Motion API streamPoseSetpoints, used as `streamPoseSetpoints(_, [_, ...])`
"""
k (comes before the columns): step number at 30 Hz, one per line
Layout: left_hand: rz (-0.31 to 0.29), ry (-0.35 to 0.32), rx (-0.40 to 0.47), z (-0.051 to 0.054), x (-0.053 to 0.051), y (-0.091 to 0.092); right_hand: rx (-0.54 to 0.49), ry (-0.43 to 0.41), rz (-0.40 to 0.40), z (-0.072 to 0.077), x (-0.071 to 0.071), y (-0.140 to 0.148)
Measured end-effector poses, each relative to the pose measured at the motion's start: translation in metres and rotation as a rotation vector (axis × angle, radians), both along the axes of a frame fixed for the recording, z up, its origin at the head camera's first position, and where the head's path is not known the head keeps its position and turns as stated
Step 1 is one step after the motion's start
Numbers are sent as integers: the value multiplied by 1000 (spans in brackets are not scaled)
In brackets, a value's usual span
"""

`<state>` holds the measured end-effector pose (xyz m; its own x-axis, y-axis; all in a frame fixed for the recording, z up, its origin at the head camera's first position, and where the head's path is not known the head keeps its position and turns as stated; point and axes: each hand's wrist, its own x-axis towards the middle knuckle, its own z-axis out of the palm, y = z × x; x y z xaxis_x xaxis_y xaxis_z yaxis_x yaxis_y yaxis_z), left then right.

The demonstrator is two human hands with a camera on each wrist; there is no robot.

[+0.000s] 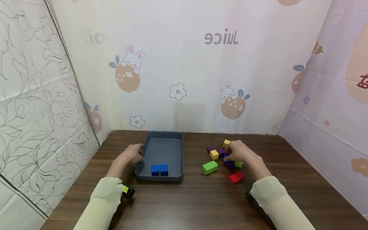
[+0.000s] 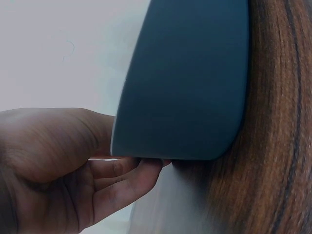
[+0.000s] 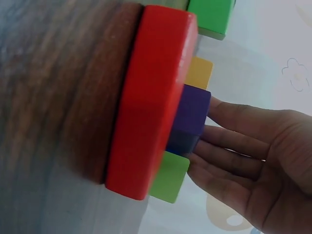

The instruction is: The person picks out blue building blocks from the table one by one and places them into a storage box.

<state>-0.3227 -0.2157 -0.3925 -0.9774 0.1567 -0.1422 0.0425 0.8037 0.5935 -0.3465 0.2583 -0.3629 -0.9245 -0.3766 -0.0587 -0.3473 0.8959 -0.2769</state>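
Note:
A dark grey tray [image 1: 161, 151] lies left of centre in the head view, with two blue blocks [image 1: 159, 170] side by side at its near end. My left hand [image 1: 131, 155] holds the tray's left wall; in the left wrist view the wall hides its fingertips. Over a cluster of blocks, my right hand [image 1: 239, 151] has thumb and fingers about a blue block [image 1: 225, 156]. A purple block [image 3: 192, 109] covers the fingertips in the right wrist view. Close by are a red block [image 1: 237, 177] and a light green block [image 1: 238, 164].
Left of the right hand lie a larger green block [image 1: 210, 167], a yellow block [image 1: 214, 154] and purple blocks [image 1: 220, 152]. Another yellow block [image 1: 226, 143] sits farther back. The brown wooden table [image 1: 184, 204] ends at a printed curtain [image 1: 184, 64].

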Motion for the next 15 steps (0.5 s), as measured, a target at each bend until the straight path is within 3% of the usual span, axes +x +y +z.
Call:
streamPoseSetpoints(7, [-1,8,-6,1,2,1,13,-4,-48,-5,0,0])
streamPoseSetpoints(15, [4,2,-3,-2,-1,1,40,22,-31,-8,0,-2])
